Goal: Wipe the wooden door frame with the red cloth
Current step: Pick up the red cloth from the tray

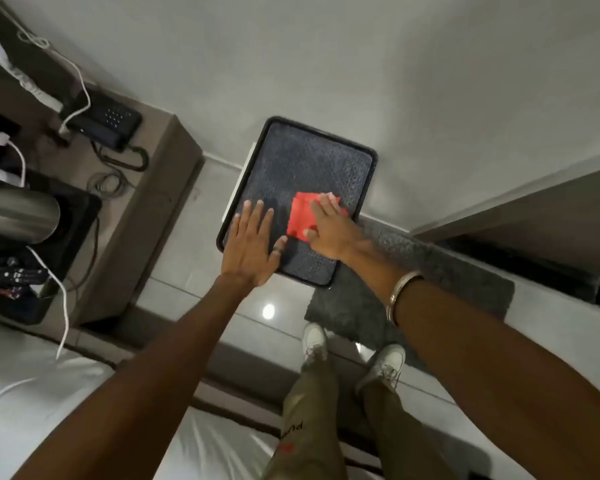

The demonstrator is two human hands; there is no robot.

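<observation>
Right hand (329, 230) flat on the red cloth (300, 220), fingers straight, together — cloth over the dark mat (291, 161) by the far wall. Left hand (253, 244) beside it, fingers spread, empty. Brown panel (520, 209) at right, perhaps the wooden door frame, well apart — wiping seemingly unstarted.

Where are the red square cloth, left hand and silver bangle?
Red square cloth (300, 218): head view, uncovered left part.
Left hand (252, 244): head view, its back.
Silver bangle (394, 295): head view, band's middle.
</observation>
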